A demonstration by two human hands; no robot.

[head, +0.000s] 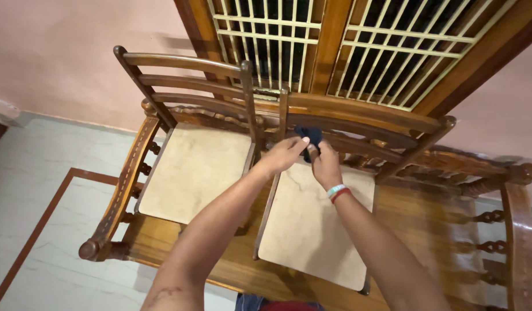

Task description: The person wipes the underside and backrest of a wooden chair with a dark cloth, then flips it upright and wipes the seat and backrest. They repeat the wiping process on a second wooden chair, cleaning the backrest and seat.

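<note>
Cloth (pixel 309 137), dark and bunched, is pinched between both hands, left hand (pixel 284 154) and right hand (pixel 325 165) closed on it, at the top rail of the near chair (pixel 312 224), 1 of 2 chairs standing on a wooden bench (pixel 427 219), within arm's reach.

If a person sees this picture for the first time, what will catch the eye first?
First, the two hands meeting in the middle: the left hand and the right hand both pinch a small dark cloth against the backrest of the right chair. Next, the left chair beside it, both with pale seats, standing on a wooden bench under a barred window.
</note>
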